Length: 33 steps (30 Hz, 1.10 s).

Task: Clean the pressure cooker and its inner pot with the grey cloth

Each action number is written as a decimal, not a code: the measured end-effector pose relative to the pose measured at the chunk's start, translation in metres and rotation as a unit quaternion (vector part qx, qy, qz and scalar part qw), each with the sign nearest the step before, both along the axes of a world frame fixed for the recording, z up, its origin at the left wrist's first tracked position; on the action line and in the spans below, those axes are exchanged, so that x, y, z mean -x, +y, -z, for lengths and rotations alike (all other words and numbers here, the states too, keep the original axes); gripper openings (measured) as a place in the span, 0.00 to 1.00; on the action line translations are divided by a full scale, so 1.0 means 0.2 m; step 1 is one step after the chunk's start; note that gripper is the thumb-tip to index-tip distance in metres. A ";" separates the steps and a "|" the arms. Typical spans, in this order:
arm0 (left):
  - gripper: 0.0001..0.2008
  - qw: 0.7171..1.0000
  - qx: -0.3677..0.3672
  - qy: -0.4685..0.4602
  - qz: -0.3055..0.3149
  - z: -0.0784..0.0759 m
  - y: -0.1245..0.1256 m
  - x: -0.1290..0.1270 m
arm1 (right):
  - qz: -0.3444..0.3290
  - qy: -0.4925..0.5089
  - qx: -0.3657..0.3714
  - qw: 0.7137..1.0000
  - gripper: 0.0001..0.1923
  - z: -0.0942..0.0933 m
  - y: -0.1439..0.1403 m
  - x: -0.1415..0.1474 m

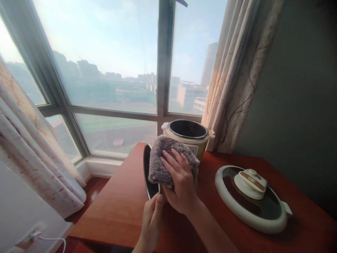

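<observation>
A dark-lined inner pot (147, 175) is tipped on its side over the table, its opening facing left. My left hand (152, 218) pinches the pot's rim at the lower edge between thumb and fingers. Across the pot's outer side lies a thick, fluffy grey-brown cloth (159, 160). My right hand (181, 181) holds this cloth against the pot, with its fingers laid over the top and the thumb lower down. Cloth and hand cover most of the pot's outer wall. Just behind stands the cream electric cooker body (204, 144), uncovered, with a dark inside.
A round cooker lid (222, 188) with a white rim, dark glass and a cream knob lies on the red-brown table (105, 214) at the right. Windows with curtains (231, 77) rise behind. A white cable (52, 239) is plugged in at the lower left wall.
</observation>
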<state>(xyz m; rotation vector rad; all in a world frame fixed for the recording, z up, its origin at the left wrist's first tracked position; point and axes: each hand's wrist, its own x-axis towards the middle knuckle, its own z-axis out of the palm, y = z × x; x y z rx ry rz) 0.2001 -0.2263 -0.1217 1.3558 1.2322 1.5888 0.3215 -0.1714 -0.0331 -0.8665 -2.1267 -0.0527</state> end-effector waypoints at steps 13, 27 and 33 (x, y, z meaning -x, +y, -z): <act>0.34 0.995 0.051 -0.076 -0.027 -0.06 0.03 0.09 | -0.008 -0.049 -0.075 0.996 0.37 0.45 -0.14 -0.11; 0.31 1.000 0.023 0.018 -0.004 0.00 -0.03 0.06 | -0.014 -0.008 0.058 0.998 0.27 -0.19 0.16 0.09; 0.30 0.989 0.048 0.025 -0.134 0.08 -0.16 0.06 | -0.013 -0.115 0.215 0.970 0.15 -0.40 0.36 0.17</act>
